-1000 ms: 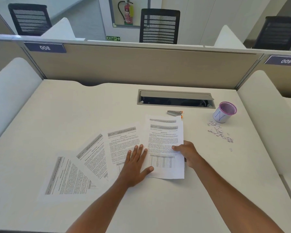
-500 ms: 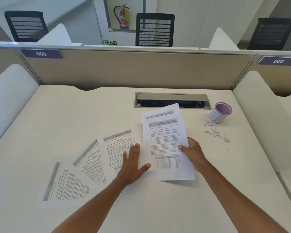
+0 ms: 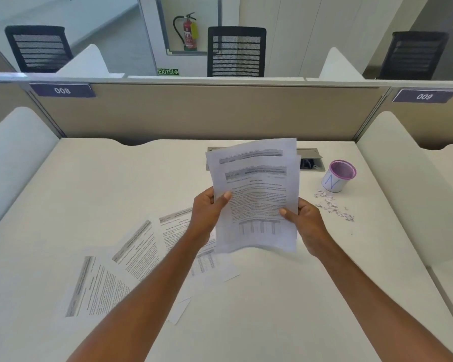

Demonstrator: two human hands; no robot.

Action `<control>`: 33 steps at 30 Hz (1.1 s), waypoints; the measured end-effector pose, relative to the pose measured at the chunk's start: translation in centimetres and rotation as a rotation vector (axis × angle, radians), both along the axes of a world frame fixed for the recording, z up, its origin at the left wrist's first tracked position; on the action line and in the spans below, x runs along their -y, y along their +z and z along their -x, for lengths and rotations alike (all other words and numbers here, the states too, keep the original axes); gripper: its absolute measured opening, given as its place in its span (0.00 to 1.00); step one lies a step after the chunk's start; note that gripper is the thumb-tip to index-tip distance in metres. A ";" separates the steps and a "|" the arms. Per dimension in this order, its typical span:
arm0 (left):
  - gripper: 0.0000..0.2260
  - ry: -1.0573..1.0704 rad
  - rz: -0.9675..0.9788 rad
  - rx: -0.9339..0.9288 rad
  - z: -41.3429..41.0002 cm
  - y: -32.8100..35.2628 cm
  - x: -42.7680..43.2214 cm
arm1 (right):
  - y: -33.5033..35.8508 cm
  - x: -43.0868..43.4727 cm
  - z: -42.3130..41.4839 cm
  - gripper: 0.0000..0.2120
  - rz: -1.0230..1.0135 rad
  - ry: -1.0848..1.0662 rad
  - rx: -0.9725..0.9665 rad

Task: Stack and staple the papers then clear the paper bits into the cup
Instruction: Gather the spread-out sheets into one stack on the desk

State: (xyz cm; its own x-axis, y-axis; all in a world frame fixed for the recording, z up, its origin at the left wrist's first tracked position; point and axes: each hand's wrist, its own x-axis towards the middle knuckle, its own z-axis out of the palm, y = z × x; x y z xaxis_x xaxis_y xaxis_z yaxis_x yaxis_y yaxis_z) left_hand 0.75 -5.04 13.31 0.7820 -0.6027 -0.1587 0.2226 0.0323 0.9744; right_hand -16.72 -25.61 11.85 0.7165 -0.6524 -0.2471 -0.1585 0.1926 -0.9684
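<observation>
1. Centrally, the held sheets [image 3: 256,194] stand lifted off the desk [image 3: 63,192], at least 2 pages, their top edges offset and not yet squared.
2. My left hand [image 3: 207,212] pinches the left edge, thumb on the printed face; my right hand [image 3: 304,220] pinches the right edge likewise. Both sets of fingers are closed on the paper.
3. Handling, as I judge it: the pages are light, thin and limp; the lower edge already bows. Holding at mid-height on both long edges keeps them flat enough to tap square, while a loose pinch would let the pages slide.
4. Below my left forearm, 3 or so loose sheets [image 3: 131,259] lie fanned and overlapping on the desk, not yet gathered.
5. At right, the paper bits [image 3: 332,206] lie scattered just beside the cup [image 3: 338,177], which stands upright with its purple rim.
6. Behind the held sheets, the cable hatch [image 3: 310,159] is partly hidden; I cannot see a stapler.
</observation>
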 end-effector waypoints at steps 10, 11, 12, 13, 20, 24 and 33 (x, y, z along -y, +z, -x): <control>0.13 0.050 -0.073 0.091 1.1 0.7 -0.3 | 0.0 0.4 -0.5 0.17 -0.020 -0.056 0.064; 0.13 0.044 -0.077 0.093 1.2 0.5 -0.3 | 0.0 0.2 -0.5 0.18 -0.017 -0.051 0.057; 0.14 0.035 -0.079 0.093 1.4 0.3 -0.3 | 0.0 0.1 -0.5 0.18 -0.016 -0.044 0.056; 0.14 0.024 -0.080 0.092 1.5 0.1 -0.3 | 0.1 0.0 -0.5 0.18 -0.020 -0.039 0.059; 0.15 -0.024 -0.101 0.099 2.3 0.2 0.7 | 0.5 -0.9 -1.0 0.20 -0.010 -0.048 0.088; 0.15 -0.020 -0.117 0.103 2.3 0.1 0.9 | 0.8 -0.9 -1.1 0.19 -0.006 -0.060 0.108; 0.14 -0.025 -0.145 0.096 2.8 -0.5 1.0 | -0.1 -1.0 -1.2 0.19 -0.012 -0.066 0.086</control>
